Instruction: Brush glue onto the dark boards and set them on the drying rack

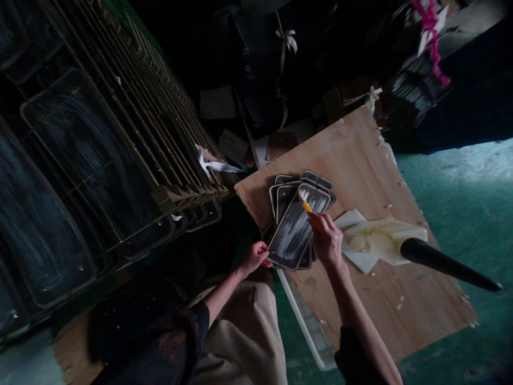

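Observation:
A dark rectangular panel (294, 230) with rounded corners and a pale rim lies tilted on top of a small stack of similar panels (282, 195). Streaks of whitish coating cover much of its face. My left hand (256, 256) pinches the panel's near left corner. Over the panel's far end, my right hand (326, 235) grips a brush with a yellow handle (306, 207); its whitish tip touches the surface. To the right of that hand sits a cut-open translucent plastic container (377, 238) of pale stuff, with a black handle-like piece (449, 263) sticking out.
The stack rests on a plywood board (360, 160), above a white plastic crate (304, 321). At left stands a wire rack (132, 133) loaded with coated panels (80, 144). Tied dark bundles (260, 64) stand behind, and a pink tie (430, 32) hangs at upper right. Green floor (452, 192) shows.

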Tool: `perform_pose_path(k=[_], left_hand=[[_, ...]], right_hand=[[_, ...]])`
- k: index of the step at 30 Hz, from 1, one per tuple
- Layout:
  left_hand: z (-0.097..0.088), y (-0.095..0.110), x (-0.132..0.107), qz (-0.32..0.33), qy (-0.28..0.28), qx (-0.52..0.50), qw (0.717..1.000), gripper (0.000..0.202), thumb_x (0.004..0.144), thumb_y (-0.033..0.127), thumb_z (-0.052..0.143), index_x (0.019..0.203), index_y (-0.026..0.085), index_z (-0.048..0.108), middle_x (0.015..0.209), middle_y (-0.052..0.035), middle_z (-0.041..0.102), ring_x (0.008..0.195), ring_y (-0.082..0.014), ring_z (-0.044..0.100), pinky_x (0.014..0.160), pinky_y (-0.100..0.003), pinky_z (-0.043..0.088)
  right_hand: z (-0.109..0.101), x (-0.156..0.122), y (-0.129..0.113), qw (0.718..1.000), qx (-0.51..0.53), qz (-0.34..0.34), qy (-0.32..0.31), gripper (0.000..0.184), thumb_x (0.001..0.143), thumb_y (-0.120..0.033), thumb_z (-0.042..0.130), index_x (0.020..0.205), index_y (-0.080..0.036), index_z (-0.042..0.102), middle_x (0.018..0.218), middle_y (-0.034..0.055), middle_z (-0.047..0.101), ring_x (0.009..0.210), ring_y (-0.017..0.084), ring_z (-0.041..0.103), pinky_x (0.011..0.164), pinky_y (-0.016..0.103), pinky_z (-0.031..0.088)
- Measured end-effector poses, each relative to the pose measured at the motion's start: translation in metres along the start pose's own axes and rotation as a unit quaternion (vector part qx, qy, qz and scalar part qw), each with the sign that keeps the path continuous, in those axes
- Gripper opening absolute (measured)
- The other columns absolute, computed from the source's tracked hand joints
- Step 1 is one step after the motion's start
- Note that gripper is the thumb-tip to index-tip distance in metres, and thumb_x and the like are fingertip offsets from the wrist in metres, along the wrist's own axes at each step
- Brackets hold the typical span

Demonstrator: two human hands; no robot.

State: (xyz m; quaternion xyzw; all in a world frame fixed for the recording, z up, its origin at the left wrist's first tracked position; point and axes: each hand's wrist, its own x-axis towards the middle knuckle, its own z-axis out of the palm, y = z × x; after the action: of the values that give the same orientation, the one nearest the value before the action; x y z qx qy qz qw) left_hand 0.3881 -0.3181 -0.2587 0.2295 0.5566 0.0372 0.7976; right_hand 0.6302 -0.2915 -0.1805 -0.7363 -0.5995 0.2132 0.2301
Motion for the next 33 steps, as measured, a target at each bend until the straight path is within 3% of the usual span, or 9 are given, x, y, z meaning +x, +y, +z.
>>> perform_pose_path(k=[4, 9, 11, 16, 19, 23, 27, 33], left_hand=[[0.000, 0.001, -0.002, 0.002, -0.007, -0.001, 1.000, 0.013, 0.078, 0.020, 0.060, 0.082, 0.015, 0.048, 0.060, 0.0003, 0.062, 0.052, -0.0167, 0.068, 0.047, -0.022, 0.054], [0.001, 0.004, -0.005, 0.002, -0.005, -0.012, 1.000, 0.017, 0.077, 0.022, 0.062, 0.082, 0.015, 0.048, 0.063, 0.0000, 0.063, 0.053, -0.0160, 0.068, 0.049, -0.022, 0.055], [0.002, 0.005, -0.005, 0.007, -0.005, -0.005, 1.000, 0.018, 0.077, 0.024, 0.063, 0.081, 0.015, 0.048, 0.063, -0.0001, 0.063, 0.053, -0.0164, 0.068, 0.048, -0.022, 0.055], [0.003, 0.003, -0.001, -0.002, 0.010, 0.019, 1.000, 0.017, 0.077, 0.023, 0.062, 0.080, 0.016, 0.047, 0.056, 0.0014, 0.061, 0.049, -0.0170, 0.067, 0.044, -0.022, 0.053], [0.003, 0.000, 0.000, 0.009, 0.011, 0.011, 1.000, 0.016, 0.076, 0.022, 0.062, 0.080, 0.016, 0.047, 0.058, 0.0016, 0.061, 0.049, -0.0168, 0.067, 0.045, -0.022, 0.053], [0.003, -0.003, 0.002, 0.005, 0.015, 0.001, 1.000, 0.017, 0.076, 0.021, 0.062, 0.081, 0.016, 0.047, 0.058, 0.0014, 0.062, 0.049, -0.0167, 0.067, 0.046, -0.023, 0.054], [0.005, -0.003, 0.003, -0.004, 0.022, 0.001, 1.000, 0.013, 0.078, 0.018, 0.059, 0.080, 0.016, 0.046, 0.058, 0.0008, 0.063, 0.049, -0.0159, 0.067, 0.046, -0.022, 0.053], [0.005, -0.001, -0.001, -0.001, 0.021, -0.001, 1.000, 0.010, 0.079, 0.014, 0.057, 0.081, 0.015, 0.047, 0.058, 0.0014, 0.062, 0.050, -0.0158, 0.067, 0.048, -0.022, 0.054]], right_hand=[[-0.002, -0.043, -0.021, 0.992, 0.025, -0.015, -0.119, 0.024, 0.098, -0.023, 0.044, 0.117, -0.021, 0.060, 0.098, 0.0072, 0.064, 0.085, 0.018, 0.060, 0.072, 0.028, 0.046], [-0.014, -0.072, -0.030, 0.971, 0.139, 0.049, -0.189, 0.022, 0.099, -0.023, 0.042, 0.110, -0.020, 0.060, 0.089, 0.0041, 0.062, 0.071, 0.013, 0.060, 0.062, 0.023, 0.046], [-0.018, -0.063, -0.018, 0.970, 0.158, 0.055, -0.174, 0.021, 0.099, -0.026, 0.043, 0.107, -0.020, 0.062, 0.088, 0.0037, 0.063, 0.071, 0.013, 0.061, 0.062, 0.022, 0.047], [-0.026, -0.014, 0.019, 0.995, 0.081, 0.054, 0.010, 0.019, 0.096, -0.031, 0.051, 0.107, -0.022, 0.064, 0.089, 0.0027, 0.066, 0.080, 0.015, 0.064, 0.072, 0.026, 0.050], [-0.027, 0.005, 0.026, 0.997, 0.024, 0.040, 0.066, 0.021, 0.096, -0.031, 0.051, 0.110, -0.023, 0.065, 0.092, 0.0033, 0.066, 0.080, 0.015, 0.064, 0.072, 0.026, 0.050], [-0.022, 0.009, 0.034, 1.000, -0.007, -0.006, 0.025, 0.024, 0.097, -0.030, 0.049, 0.113, -0.023, 0.064, 0.101, 0.0057, 0.066, 0.086, 0.016, 0.064, 0.072, 0.026, 0.050], [-0.019, -0.002, 0.042, 0.999, -0.034, 0.007, 0.027, 0.023, 0.097, -0.030, 0.049, 0.114, -0.023, 0.063, 0.101, 0.0051, 0.066, 0.085, 0.016, 0.063, 0.070, 0.026, 0.048], [-0.019, -0.062, 0.019, 0.995, -0.013, -0.012, -0.095, 0.024, 0.098, -0.026, 0.046, 0.116, -0.021, 0.061, 0.103, 0.0072, 0.065, 0.089, 0.018, 0.061, 0.074, 0.028, 0.047]])
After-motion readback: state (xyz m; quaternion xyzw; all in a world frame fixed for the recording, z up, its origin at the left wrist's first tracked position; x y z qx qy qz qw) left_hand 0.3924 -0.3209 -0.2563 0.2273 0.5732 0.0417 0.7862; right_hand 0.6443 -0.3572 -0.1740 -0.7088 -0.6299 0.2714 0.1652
